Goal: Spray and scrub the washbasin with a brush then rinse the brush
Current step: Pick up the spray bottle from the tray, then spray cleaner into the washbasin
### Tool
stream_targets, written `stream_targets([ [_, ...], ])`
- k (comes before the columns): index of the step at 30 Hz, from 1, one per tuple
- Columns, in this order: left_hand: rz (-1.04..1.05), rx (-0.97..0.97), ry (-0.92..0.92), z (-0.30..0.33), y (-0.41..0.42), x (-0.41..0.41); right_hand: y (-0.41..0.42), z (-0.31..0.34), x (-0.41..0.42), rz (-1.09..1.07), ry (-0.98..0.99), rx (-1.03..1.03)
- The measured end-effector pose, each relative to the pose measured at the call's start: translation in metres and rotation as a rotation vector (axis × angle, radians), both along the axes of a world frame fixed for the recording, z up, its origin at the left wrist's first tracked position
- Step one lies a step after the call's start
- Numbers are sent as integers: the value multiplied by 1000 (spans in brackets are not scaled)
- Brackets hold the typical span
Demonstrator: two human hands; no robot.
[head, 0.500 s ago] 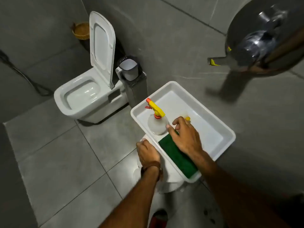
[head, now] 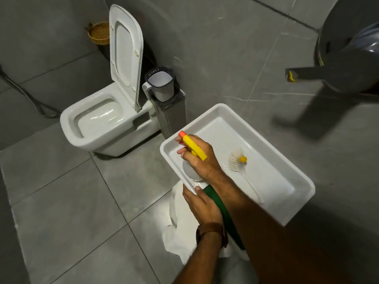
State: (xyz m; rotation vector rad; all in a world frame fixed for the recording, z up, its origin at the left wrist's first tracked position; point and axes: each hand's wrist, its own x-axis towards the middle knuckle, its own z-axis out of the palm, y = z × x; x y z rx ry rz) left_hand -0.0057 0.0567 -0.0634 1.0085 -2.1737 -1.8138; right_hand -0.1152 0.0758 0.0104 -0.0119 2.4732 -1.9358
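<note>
I had the right hand (head: 202, 160) wrapped around the neck of the spray bottle (head: 192, 149), its grip clenched on it with a finger out front near the trigger, so the orange nozzle pointed across the washbasin (head: 221, 121). I judged that hold was meant for squeezing spray onto the white bowl before any scrubbing. The bottle's pale body sat low at the basin's near-left corner, seemingly inside the rim.

The left hand (head: 202, 202) rested on the basin's near edge, thumb over the rim, probably to steady me while I leaned in. Its grip lay loose against the porcelain, and it pressed beside the green scouring pad (head: 222, 210) lying along that rim; whether it pinched the pad I could not tell.

The brush (head: 238, 159) lay untouched inside the basin, bristles toward the wall, waiting for the scrub.
</note>
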Motion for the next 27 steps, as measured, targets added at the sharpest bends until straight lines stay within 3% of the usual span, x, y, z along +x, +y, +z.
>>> stream_targets([
  [6,-12,-57,-5,19,-10,2,20,40,20,-154,-58,-140],
  [10,-58,-98,63,64,-3,10,42,80,52,-256,-36,-187],
  [14,-148,43,79,118,23,25,71,123,93,-378,-4,-228],
  [19,-193,352,-66,182,64,55,109,181,151,-493,90,-236],
  [27,-366,418,-197,249,122,183,176,242,312,-594,178,40],
])
